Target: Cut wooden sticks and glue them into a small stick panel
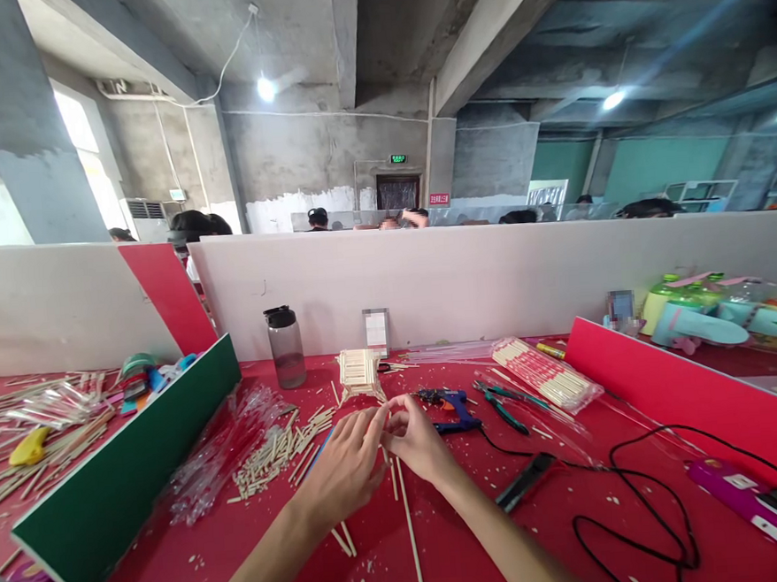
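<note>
Though thin, straight wooden sticks (pixel 394 478) between hands (pixel 416 444)

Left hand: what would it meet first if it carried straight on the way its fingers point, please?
Most likely the right hand: the left hand points at its fingertips, which already seem to touch.

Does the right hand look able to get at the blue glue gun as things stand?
Probably yes: the glue gun lies just beyond the right hand, nothing between them, though its fingers are pinched together.
</note>
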Demonstrator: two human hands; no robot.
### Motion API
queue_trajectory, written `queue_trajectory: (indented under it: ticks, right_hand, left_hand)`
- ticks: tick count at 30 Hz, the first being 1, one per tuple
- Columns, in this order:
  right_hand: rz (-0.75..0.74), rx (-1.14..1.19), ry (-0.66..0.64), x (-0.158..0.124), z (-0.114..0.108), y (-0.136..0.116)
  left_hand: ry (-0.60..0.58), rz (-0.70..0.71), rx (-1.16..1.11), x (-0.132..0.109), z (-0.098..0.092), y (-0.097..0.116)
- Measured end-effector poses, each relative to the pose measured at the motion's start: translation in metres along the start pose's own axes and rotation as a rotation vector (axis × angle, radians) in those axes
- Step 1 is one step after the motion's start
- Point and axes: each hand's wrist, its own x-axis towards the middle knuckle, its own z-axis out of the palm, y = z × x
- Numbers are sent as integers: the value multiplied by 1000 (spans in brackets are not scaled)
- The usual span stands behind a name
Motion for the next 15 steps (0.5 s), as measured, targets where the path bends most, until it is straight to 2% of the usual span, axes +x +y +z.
queue_trajectory:
  ticks: [15]
  right_hand:
    - [26, 109, -6, -1, -3, -7]
  left_hand:
    - [21, -12, -86, -2, -1, 0]
